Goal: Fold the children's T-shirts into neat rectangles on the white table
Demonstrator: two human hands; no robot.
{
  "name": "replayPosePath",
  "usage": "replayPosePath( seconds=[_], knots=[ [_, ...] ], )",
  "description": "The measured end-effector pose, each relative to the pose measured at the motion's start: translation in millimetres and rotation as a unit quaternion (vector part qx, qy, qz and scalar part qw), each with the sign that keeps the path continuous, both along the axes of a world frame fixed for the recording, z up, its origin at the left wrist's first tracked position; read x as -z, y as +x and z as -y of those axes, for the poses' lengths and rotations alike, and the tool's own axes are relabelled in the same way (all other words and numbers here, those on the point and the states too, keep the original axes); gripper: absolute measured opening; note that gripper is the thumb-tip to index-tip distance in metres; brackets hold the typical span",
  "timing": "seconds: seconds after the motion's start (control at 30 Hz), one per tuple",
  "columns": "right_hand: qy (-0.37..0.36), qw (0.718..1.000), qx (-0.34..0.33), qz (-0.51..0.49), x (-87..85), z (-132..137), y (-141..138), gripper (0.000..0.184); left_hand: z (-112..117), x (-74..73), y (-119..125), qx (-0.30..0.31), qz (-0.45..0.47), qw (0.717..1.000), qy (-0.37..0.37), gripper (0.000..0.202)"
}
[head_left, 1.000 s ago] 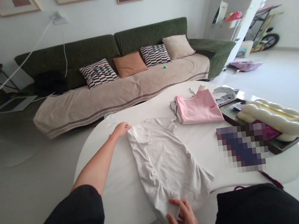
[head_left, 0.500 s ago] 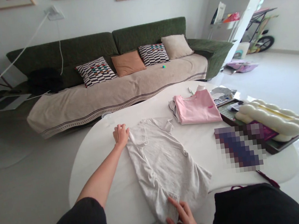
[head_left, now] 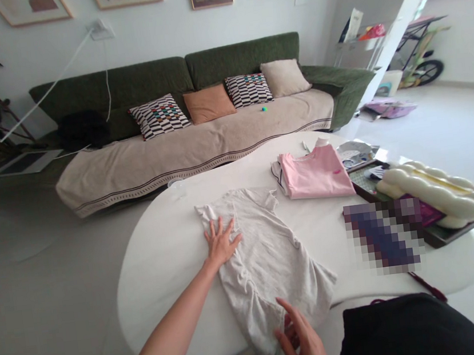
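Note:
A light grey T-shirt point(head_left: 272, 254) lies spread on the white table point(head_left: 159, 285), creased along its left side, its lower end hanging over the near edge. My left hand point(head_left: 221, 241) rests flat on the shirt's upper left part, fingers spread. Over the hem at the near edge is my right hand point(head_left: 302, 339), its fingers apart and curved, with nothing visible between them; whether it touches the cloth I cannot tell. Beyond the shirt to the right sits a folded pink T-shirt point(head_left: 316, 173), with another garment partly showing under its left edge.
At the right, a dark tray point(head_left: 439, 242) carries a cream, puffy tissue-box-like object point(head_left: 441, 192). A blurred-out dark item point(head_left: 382, 237) lies before it. A small clear container point(head_left: 177, 188) stands near the far left edge. Behind the table is a green sofa point(head_left: 110, 95) with cushions.
My left hand has moved from the shirt's upper left corner down and right onto the cloth, its fingers now spread. My right hand has shifted slightly right and its fingers have opened away from the hem.

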State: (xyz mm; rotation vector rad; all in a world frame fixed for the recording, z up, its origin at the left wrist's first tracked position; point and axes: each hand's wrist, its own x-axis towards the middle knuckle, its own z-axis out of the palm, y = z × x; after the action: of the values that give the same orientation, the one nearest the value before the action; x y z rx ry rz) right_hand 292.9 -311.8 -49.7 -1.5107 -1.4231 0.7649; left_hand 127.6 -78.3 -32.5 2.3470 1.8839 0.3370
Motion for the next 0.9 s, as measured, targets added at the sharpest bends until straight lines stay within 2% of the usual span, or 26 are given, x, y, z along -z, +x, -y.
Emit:
replayPosePath(
  seconds=[0.1,0.2,0.33,0.43,0.53,0.63,0.77,0.9],
  knots=[
    [-0.009,1.0,0.014,0.021,-11.5,-16,25,0.038,-2,-4.2,-1,0.008,-0.003,1.0,-0.004,0.061],
    [-0.023,0.998,0.043,0.032,-27.7,-46,57,0.033,-5,-5.2,-1,0.01,-0.005,1.0,-0.01,0.061],
    [-0.024,0.993,0.106,0.037,-48.3,-110,95,0.035,-7,-5.2,-1,0.015,-0.012,1.0,-0.019,0.061],
    [-0.07,0.989,0.128,-0.007,-55.1,-167,109,0.041,-8,-6.0,-1,0.014,-0.015,1.0,-0.02,0.061],
    [-0.117,0.984,0.123,-0.05,-54.4,-219,111,0.045,-8,-6.9,0,0.009,-0.017,1.0,-0.022,0.059],
    [-0.156,0.977,0.124,-0.075,-53.3,-259,105,0.042,-7,-7.4,0,0.005,-0.016,1.0,-0.022,0.059],
    [-0.208,0.964,0.14,-0.092,-56.3,-293,90,0.038,-7,-7.2,0,0.007,-0.011,1.0,-0.021,0.059],
    [-0.253,0.952,0.144,-0.099,-58.4,-313,76,0.03,-7,-7.2,-1,0.008,-0.011,1.0,-0.016,0.059]
  ],
)
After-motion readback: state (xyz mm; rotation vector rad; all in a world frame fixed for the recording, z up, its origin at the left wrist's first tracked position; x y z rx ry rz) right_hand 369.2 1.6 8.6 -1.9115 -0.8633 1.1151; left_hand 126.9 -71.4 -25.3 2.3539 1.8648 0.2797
